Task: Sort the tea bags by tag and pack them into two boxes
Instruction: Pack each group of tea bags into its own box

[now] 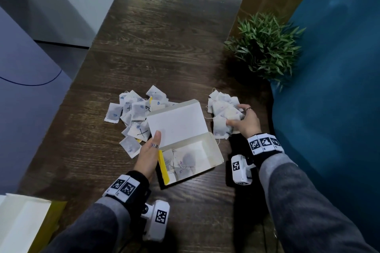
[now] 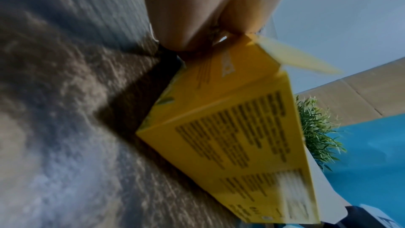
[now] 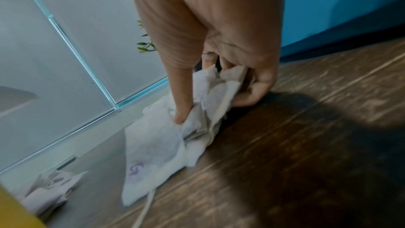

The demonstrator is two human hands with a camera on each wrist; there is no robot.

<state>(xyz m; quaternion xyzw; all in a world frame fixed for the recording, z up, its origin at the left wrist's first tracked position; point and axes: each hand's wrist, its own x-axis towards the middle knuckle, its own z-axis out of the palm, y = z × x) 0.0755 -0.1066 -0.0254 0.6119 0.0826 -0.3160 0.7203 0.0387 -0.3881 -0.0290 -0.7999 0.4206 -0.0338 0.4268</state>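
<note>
An open yellow box (image 1: 211, 154) with a white inside lies on the table in front of me, its lid (image 1: 176, 123) raised; a few tea bags (image 1: 183, 162) lie inside. My left hand (image 1: 151, 150) holds the box's left end, thumb on the lid edge; the left wrist view shows the yellow printed side (image 2: 230, 127). To the right lies a pile of tea bags with purple marks (image 1: 223, 107). My right hand (image 1: 242, 119) grips a bunch of them (image 3: 197, 110). Left of the lid spreads a pile of bags with blue marks and crosses (image 1: 133, 113).
A second yellow and white box (image 1: 22, 224) lies at the near left corner. A green potted plant (image 1: 265, 47) stands at the table's right edge by a blue wall (image 1: 339, 68). The dark wood table (image 1: 164, 37) stretches away beyond the piles.
</note>
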